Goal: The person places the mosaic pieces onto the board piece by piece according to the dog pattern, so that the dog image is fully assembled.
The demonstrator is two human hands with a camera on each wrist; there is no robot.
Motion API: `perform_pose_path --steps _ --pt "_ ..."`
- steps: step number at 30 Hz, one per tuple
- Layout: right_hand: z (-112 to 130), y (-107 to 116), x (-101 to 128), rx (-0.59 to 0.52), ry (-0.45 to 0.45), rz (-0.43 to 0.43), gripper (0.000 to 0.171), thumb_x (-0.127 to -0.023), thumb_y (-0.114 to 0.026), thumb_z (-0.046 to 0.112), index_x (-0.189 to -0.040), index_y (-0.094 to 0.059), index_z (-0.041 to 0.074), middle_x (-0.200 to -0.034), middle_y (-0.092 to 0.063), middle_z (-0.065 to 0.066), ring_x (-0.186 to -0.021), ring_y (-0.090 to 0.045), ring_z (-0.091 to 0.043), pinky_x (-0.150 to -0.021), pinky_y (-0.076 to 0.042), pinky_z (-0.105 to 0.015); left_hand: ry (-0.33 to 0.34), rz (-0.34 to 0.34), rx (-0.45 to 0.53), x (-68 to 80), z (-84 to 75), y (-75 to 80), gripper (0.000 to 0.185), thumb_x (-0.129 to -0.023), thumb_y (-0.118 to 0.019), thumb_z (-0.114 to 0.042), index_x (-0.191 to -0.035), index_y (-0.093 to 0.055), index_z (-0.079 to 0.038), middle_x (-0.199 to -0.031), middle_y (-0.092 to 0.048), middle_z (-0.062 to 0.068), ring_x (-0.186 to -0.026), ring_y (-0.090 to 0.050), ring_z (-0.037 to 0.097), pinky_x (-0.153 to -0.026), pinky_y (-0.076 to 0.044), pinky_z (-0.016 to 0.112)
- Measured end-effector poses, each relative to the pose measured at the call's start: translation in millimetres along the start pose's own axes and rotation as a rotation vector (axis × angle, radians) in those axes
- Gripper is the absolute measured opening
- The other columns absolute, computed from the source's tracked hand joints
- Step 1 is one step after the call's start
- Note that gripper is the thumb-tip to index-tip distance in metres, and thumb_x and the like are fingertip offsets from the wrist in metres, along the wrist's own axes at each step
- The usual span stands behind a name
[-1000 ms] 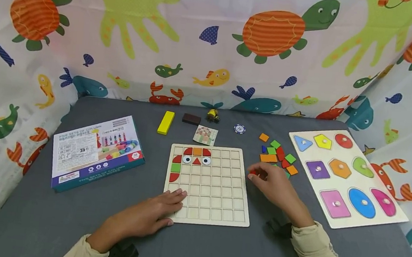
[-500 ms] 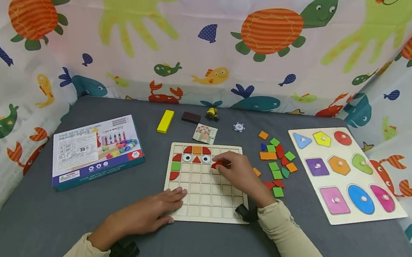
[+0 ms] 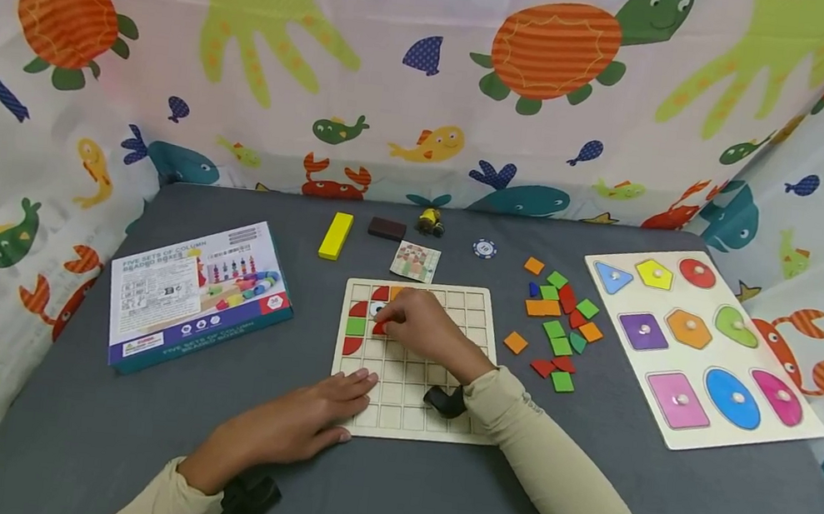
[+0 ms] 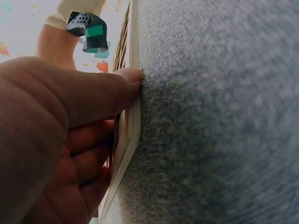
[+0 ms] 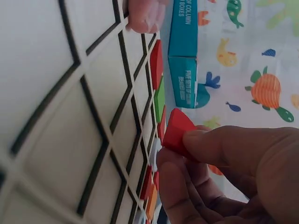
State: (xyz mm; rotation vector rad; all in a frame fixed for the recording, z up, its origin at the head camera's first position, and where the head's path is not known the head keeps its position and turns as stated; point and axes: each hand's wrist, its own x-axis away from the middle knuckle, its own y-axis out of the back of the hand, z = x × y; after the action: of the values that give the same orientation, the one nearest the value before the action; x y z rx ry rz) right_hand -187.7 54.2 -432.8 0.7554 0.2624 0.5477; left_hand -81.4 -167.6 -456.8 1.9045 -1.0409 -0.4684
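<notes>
My right hand is over the upper left of a wooden grid board. It pinches a red tile with a curved edge between thumb and fingers, just off the grid in the right wrist view. On the board's left column lie a red tile, a green tile and another red tile. A round eye tile shows beside the right fingertips; the hand covers the tiles to its right. My left hand rests on the board's lower left corner, its thumb against the front edge in the left wrist view.
Several loose coloured tiles lie right of the board. Farther right is a shape puzzle board. A boxed toy set lies at left. Behind the board are a picture card, a yellow block, a dark block and a chip.
My right hand has gone from the loose tiles leftward across the board to its upper left, carrying a red tile. The left hand has stayed on the corner.
</notes>
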Motion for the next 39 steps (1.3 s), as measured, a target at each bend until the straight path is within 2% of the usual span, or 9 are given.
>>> perform_pose_path --steps 3,6,11,20,24,29,34,39 --pt "2 -5 -7 0.026 -0.012 0.018 0.018 -0.087 -0.065 -0.003 -0.098 -0.077 0.004 -0.092 -0.071 -0.002 -0.085 -0.061 -0.014 -0.072 -0.050 -0.026 -0.006 0.000 0.001 0.3 0.1 1.8 0.053 -0.096 -0.063 -0.016 -0.144 -0.045 0.000 -0.157 -0.029 0.011 -0.144 -0.022 0.028 -0.110 -0.030 0.047" --pt "7 -8 -10 0.119 -0.022 0.041 0.016 -0.087 -0.067 -0.003 -0.097 -0.077 0.003 -0.093 -0.071 -0.004 -0.089 -0.062 -0.017 -0.077 -0.051 -0.028 0.000 0.008 0.013 0.1 -0.1 2.7 0.053 -0.097 -0.062 -0.018 -0.144 -0.045 -0.001 -0.157 -0.028 0.009 -0.145 -0.021 0.026 -0.111 -0.028 0.046" --pt "14 -12 -10 0.271 0.023 0.075 0.017 -0.088 -0.064 -0.006 -0.090 -0.077 0.004 -0.091 -0.069 -0.006 -0.090 -0.058 -0.020 -0.077 -0.049 -0.031 0.010 0.018 0.016 0.4 -0.2 2.2 0.053 -0.098 -0.061 -0.019 -0.145 -0.044 -0.003 -0.157 -0.028 0.008 -0.145 -0.021 0.024 -0.112 -0.028 0.045" --pt "11 -13 -9 0.250 0.037 0.060 0.013 -0.088 -0.068 -0.002 -0.096 -0.077 0.004 -0.093 -0.069 -0.006 -0.090 -0.057 -0.020 -0.078 -0.049 -0.030 0.010 0.021 -0.001 -1.0 -1.3 3.4 0.053 -0.098 -0.061 -0.018 -0.145 -0.044 -0.002 -0.157 -0.028 0.009 -0.144 -0.022 0.025 -0.111 -0.028 0.044" --pt "12 -7 -6 0.210 0.011 0.038 0.018 -0.088 -0.068 0.000 -0.104 -0.075 0.003 -0.099 -0.067 -0.008 -0.089 -0.059 -0.019 -0.078 -0.050 -0.031 0.019 0.022 0.002 -0.7 -1.5 3.1 0.053 -0.098 -0.061 -0.019 -0.145 -0.044 -0.003 -0.158 -0.026 0.007 -0.145 -0.021 0.023 -0.112 -0.027 0.043" --pt "6 15 9 0.171 -0.033 -0.004 0.021 -0.090 -0.067 0.004 -0.110 -0.073 0.001 -0.101 -0.067 -0.009 -0.085 -0.061 -0.019 -0.074 -0.051 -0.033 0.024 0.020 0.005 -2.5 -2.0 2.5 0.052 -0.098 -0.061 -0.019 -0.145 -0.044 -0.003 -0.158 -0.027 0.007 -0.145 -0.020 0.023 -0.112 -0.028 0.043" --pt "-9 39 35 0.169 -0.106 -0.028 0.023 -0.093 -0.067 0.014 -0.112 -0.073 0.003 -0.102 -0.066 -0.006 -0.090 -0.060 -0.021 -0.077 -0.051 -0.036 0.044 0.035 0.003 -2.2 -3.4 1.3 0.053 -0.098 -0.060 -0.022 -0.145 -0.044 -0.004 -0.158 -0.027 0.005 -0.145 -0.019 0.022 -0.112 -0.028 0.043" --pt "-30 61 67 0.182 -0.090 -0.057 0.020 -0.092 -0.066 0.009 -0.108 -0.073 0.000 -0.096 -0.067 -0.006 -0.084 -0.059 -0.020 -0.073 -0.052 -0.036 0.047 0.030 0.007 0.3 -3.1 1.0 0.053 -0.098 -0.061 -0.021 -0.146 -0.043 -0.004 -0.158 -0.027 0.005 -0.145 -0.019 0.021 -0.112 -0.027 0.043"
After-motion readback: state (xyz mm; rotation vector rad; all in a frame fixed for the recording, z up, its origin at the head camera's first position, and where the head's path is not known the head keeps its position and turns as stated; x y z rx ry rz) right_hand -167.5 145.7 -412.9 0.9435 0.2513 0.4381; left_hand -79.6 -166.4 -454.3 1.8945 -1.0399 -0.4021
